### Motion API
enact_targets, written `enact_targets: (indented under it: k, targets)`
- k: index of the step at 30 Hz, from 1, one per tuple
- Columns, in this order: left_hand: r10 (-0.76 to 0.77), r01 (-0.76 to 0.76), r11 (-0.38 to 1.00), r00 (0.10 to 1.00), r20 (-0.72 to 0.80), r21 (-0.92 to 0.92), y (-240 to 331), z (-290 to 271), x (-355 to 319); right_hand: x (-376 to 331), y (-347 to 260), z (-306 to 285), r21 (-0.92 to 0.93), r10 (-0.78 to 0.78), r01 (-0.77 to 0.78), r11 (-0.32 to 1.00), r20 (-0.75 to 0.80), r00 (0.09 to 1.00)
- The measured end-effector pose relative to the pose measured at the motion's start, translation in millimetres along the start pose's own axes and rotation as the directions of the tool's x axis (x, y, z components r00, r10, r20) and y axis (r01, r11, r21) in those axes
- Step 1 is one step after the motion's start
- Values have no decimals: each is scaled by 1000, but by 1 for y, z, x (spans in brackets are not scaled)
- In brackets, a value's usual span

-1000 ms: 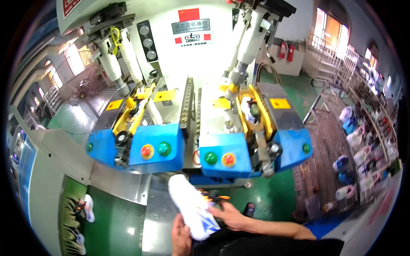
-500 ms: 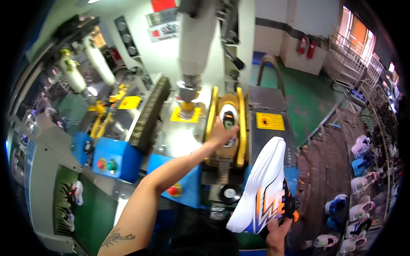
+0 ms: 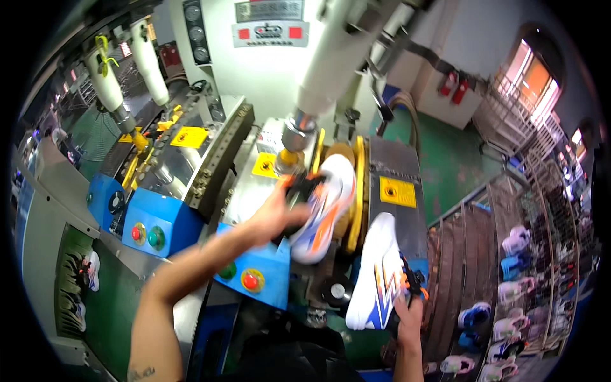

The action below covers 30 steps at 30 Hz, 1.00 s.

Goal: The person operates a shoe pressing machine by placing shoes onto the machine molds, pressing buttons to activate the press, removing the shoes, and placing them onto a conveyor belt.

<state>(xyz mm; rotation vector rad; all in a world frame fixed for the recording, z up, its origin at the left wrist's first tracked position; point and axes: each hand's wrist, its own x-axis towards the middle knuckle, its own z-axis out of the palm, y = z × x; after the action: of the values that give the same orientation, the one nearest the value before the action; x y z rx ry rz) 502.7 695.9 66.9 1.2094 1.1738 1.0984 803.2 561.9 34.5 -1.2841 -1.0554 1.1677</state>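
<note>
My left hand [image 3: 275,213] is closed round the dark collar of a white sneaker [image 3: 330,207] with orange and blue trim. The sneaker is tilted on its side above the brown bed [image 3: 340,153] of a press, beside a yellow side pad [image 3: 359,204]. Part of the bed is hidden behind the shoe. Lower and to the right, my right hand [image 3: 408,313] grips a similar sneaker [image 3: 372,280] at its dark opening and laces, toe pointing away and white sole facing left.
A white press cylinder [image 3: 337,57] hangs just above my left hand. Blue panels with red [image 3: 252,280] and green buttons stand at the front. To the right is a wire rack [image 3: 503,191] with several shoes. Two sneakers lie in a green recess [image 3: 70,254] at far left.
My left hand has lifted its sneaker out from between the yellow pads, tipping it sideways and toward me. The right-hand sneaker has shifted slightly left and down in the picture; the view has turned.
</note>
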Motion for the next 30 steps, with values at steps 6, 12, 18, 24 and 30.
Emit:
enact_targets:
  k: [6,12,18,24,30]
  targets:
    - [-263,-37,740,903,-339,-672,-63,-47,-234,211,9,84,70,527,-592,803,379,761]
    - [-711,106,629,480,-514,-770,-133,-46,-382,279,110,169,-872,-329,191,451,37,944]
    - [-774,23,624,158,-613,-781,-128,-47,-444,278,100,180,-834,-202,229,501,145,969]
    - [-830,10,529,217,-515,-849,-162,-84,-379,273,119,190,-823,-222,193,534,84,971]
    - [-749,78,518,523,-407,-852,-140,-92,-328,198,29,173,-863,-290,204,463,70,954]
